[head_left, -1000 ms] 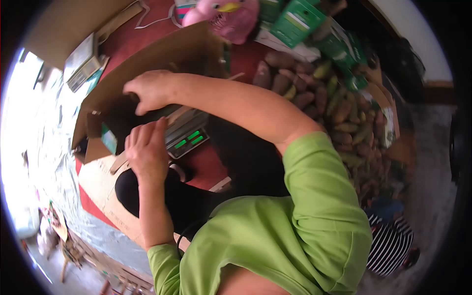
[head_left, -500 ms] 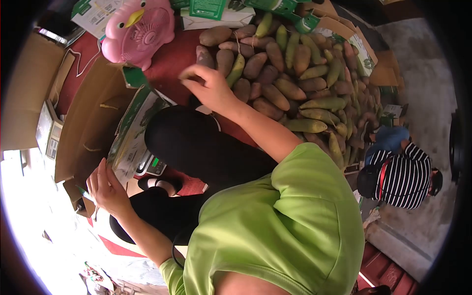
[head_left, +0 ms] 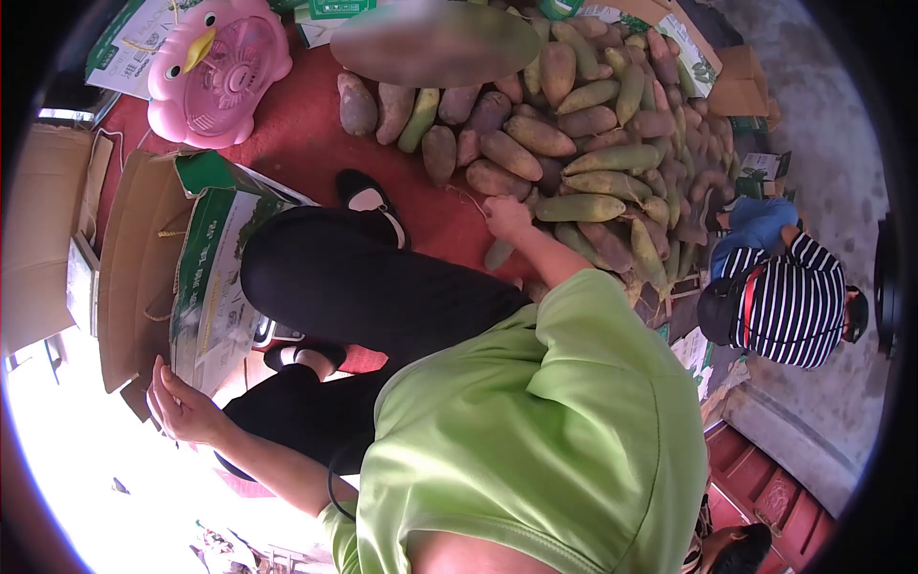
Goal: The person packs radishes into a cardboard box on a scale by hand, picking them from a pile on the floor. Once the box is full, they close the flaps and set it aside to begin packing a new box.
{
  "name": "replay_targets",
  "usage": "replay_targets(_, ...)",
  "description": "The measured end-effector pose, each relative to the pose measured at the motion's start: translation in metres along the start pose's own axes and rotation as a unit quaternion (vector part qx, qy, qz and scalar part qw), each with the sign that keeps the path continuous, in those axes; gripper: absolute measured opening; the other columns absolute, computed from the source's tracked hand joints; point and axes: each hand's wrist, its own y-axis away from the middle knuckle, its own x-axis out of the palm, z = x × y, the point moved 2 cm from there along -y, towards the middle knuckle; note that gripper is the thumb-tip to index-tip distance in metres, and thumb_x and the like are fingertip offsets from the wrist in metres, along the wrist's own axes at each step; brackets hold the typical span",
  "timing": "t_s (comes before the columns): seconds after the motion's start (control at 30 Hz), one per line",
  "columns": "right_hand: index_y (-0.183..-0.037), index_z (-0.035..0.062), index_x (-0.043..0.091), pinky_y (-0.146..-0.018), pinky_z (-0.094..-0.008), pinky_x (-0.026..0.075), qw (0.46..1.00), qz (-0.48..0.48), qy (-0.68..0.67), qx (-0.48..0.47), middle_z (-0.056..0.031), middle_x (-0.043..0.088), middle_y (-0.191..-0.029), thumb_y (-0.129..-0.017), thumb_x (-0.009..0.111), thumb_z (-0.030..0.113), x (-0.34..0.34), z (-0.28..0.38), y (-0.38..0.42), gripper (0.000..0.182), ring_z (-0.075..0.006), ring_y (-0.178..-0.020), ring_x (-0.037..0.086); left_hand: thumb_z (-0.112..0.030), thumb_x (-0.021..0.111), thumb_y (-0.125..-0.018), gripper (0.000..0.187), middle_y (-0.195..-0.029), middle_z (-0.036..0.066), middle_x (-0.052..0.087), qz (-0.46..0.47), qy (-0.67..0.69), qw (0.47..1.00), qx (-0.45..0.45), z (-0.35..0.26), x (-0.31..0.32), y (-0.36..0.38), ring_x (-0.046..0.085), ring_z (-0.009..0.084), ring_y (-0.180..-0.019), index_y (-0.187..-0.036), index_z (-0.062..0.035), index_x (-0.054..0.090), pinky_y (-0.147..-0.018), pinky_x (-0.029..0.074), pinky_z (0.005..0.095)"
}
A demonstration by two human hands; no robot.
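Observation:
My right hand (head_left: 507,218) is low at the near edge of a heap of long radishes (head_left: 593,187), some green, some reddish-brown. Its fingers are closed, and a thin root tail runs to the fingertips; what they grip is hard to see. Just below that hand lies a small greenish radish (head_left: 497,253), partly hidden. My left hand (head_left: 186,411) hovers beside the near end of an open cardboard box (head_left: 206,277) with green and white print. Its fingers are loosely bent and apart, with nothing visible in them.
A pink penguin-shaped fan (head_left: 225,81) stands on the red floor (head_left: 306,120) at upper left. A scale (head_left: 266,332) shows partly behind the box. At right a person in a striped shirt (head_left: 789,311) bends over. Another person (head_left: 732,550) appears at the bottom right.
My right hand has come down and right to the heap's near edge, its fingers now closed. The left hand has shifted slightly down and left. The whole view has shifted.

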Motion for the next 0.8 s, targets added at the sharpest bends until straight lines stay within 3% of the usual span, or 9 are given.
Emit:
replay_targets(0.07, -0.105, 0.0135, 0.062, -0.085, -0.0433, 0.047, 0.98, -0.013, 0.199, 0.027, -0.009, 0.06, -0.11, -0.078, 0.064, 0.016, -0.008, -0.021, -0.001, 0.027, -0.0278, -0.109, 0.055, -0.013, 0.056, -0.093, 0.018, -0.088, 0.007, 0.069, -0.008, -0.003, 1.0, 0.004, 0.0, 0.0, 0.001, 0.066, 0.0219, -0.077, -0.095, -0.0026, 0.071, -0.067, 0.053, 0.0319)
replay_targets(0.2, -0.113, 0.0161, 0.059, -0.089, -0.0464, 0.041, 0.943, 0.004, 0.32, 0.094, -0.0041, 0.056, -0.117, -0.084, 0.057, 0.017, -0.034, -0.056, 0.002, 0.029, -0.0221, -0.115, 0.049, -0.014, 0.058, -0.092, 0.017, -0.087, 0.006, 0.069, -0.014, -0.011, 1.0, -0.01, -0.001, 0.001, 0.002, 0.066, 0.0214, -0.076, -0.094, -0.0048, 0.072, -0.067, 0.053, 0.0312)
replay_targets(0.33, -0.117, 0.0168, 0.058, -0.092, -0.0515, 0.036, 0.913, 0.064, 0.379, 0.138, -0.0022, 0.056, -0.12, -0.092, 0.048, 0.02, -0.048, -0.082, 0.015, 0.027, -0.0203, -0.119, 0.047, -0.014, 0.059, -0.09, 0.015, -0.085, 0.005, 0.069, -0.012, -0.027, 0.999, -0.027, -0.005, 0.001, 0.002, 0.066, 0.0211, -0.075, -0.091, -0.0061, 0.072, -0.067, 0.053, 0.0305)
replay_targets(0.47, -0.114, 0.0191, 0.059, -0.093, -0.0512, 0.035, 0.91, 0.039, 0.399, 0.103, -0.0019, 0.058, -0.117, -0.092, 0.046, 0.017, -0.047, -0.101, 0.017, 0.026, -0.0205, -0.118, 0.048, -0.004, 0.062, -0.085, 0.009, -0.083, 0.008, 0.068, -0.014, 0.003, 1.0, 0.019, -0.012, 0.002, -0.002, 0.065, 0.0221, -0.074, -0.087, -0.0032, 0.071, -0.066, 0.051, 0.031)
replay_targets(0.57, -0.113, 0.0193, 0.057, -0.093, -0.0493, 0.036, 0.912, 0.043, 0.401, 0.077, -0.0016, 0.056, -0.117, -0.086, 0.056, 0.018, -0.05, -0.094, 0.018, 0.027, -0.0204, -0.116, 0.049, -0.004, 0.066, -0.08, 0.008, -0.078, 0.009, 0.063, 0.012, 0.02, 1.0, -0.01, -0.026, -0.001, -0.005, 0.06, 0.0244, -0.072, -0.087, -0.0035, 0.07, -0.068, 0.048, 0.0348)
replay_targets(0.67, -0.119, 0.0189, 0.049, -0.09, -0.0486, 0.041, 0.908, 0.054, 0.414, 0.045, -0.0025, 0.054, -0.119, -0.074, 0.073, 0.019, -0.05, -0.093, 0.012, 0.051, -0.023, -0.117, 0.05, -0.009, 0.073, -0.075, 0.013, -0.078, 0.008, 0.061, 0.014, 0.028, 0.998, 0.053, -0.023, 0.001, 0.0, 0.059, 0.0263, -0.073, -0.085, -0.0045, 0.068, -0.066, 0.046, 0.0372)
replay_targets(0.7, -0.119, 0.0189, 0.049, -0.09, -0.0486, 0.041, 0.907, 0.049, 0.417, 0.029, -0.0025, 0.054, -0.119, -0.074, 0.073, 0.019, -0.054, -0.076, 0.009, 0.051, -0.023, -0.117, 0.05, -0.011, 0.074, -0.073, 0.015, -0.078, 0.006, 0.06, 0.015, 0.021, 0.998, 0.06, -0.028, 0.001, 0.0, 0.059, 0.0254, -0.073, -0.085, -0.0054, 0.068, -0.066, 0.046, 0.037)
replay_targets(0.77, -0.114, 0.0175, 0.05, -0.088, -0.0497, 0.042, 0.938, 0.049, 0.341, 0.042, -0.0028, 0.056, -0.116, -0.069, 0.078, 0.022, -0.068, -0.049, 0.008, 0.054, -0.0239, -0.116, 0.049, -0.01, 0.074, -0.071, 0.017, -0.078, 0.005, 0.06, 0.01, 0.018, 0.997, 0.081, -0.032, 0.001, 0.001, 0.06, 0.0238, -0.073, -0.086, -0.0061, 0.068, -0.066, 0.046, 0.0362)
replay_targets(0.8, -0.12, 0.0155, 0.048, -0.086, -0.0511, 0.044, 0.954, 0.026, 0.299, 0.011, -0.0047, 0.055, -0.119, -0.066, 0.081, 0.024, -0.069, -0.041, 0.004, 0.064, -0.0256, -0.116, 0.049, -0.01, 0.074, -0.07, 0.017, -0.078, 0.004, 0.059, 0.012, 0.019, 0.996, 0.087, -0.034, 0.0, 0.001, 0.06, 0.0234, -0.073, -0.086, -0.0063, 0.068, -0.066, 0.047, 0.0358)
